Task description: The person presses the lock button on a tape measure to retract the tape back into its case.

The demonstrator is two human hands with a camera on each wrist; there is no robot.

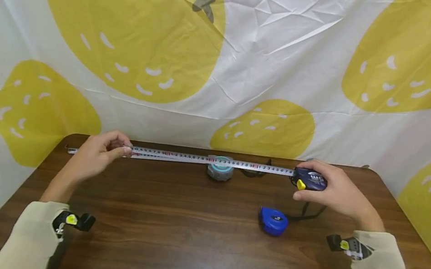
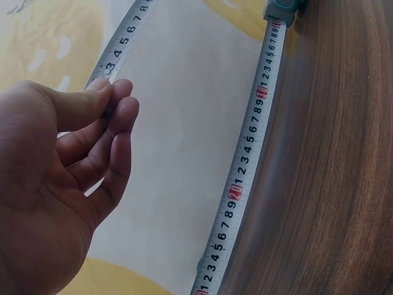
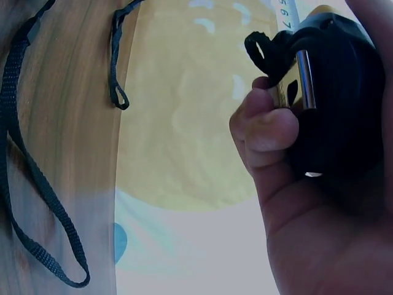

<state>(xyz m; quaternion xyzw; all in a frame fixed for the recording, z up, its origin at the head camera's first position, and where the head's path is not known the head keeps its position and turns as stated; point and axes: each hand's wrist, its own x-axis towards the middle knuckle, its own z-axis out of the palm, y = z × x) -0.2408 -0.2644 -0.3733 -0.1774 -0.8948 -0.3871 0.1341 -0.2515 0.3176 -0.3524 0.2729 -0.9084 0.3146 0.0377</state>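
Observation:
My left hand (image 1: 99, 150) pinches the free end of a white steel blade (image 1: 191, 157) between thumb and fingertips. That blade runs level to a dark blue tape measure (image 1: 312, 179) with a yellow button, which my right hand (image 1: 341, 193) grips around its case. In the right wrist view the case (image 3: 344, 92) shows a metal clip and a black loop. Behind the held blade, a grey and teal tape measure (image 1: 220, 173) rests on the table. Its own drawn-out blade (image 2: 245, 147) stretches left past my left hand, ending in a metal hook (image 1: 71, 150).
A bright blue tape measure (image 1: 273, 221) lies on the brown wooden table (image 1: 183, 249), nearer me, with a black strap (image 3: 43, 196) trailing right. Another dark strap lies near the back edge. A white cloth (image 1: 274, 69) with yellow fruit shapes hangs behind the table.

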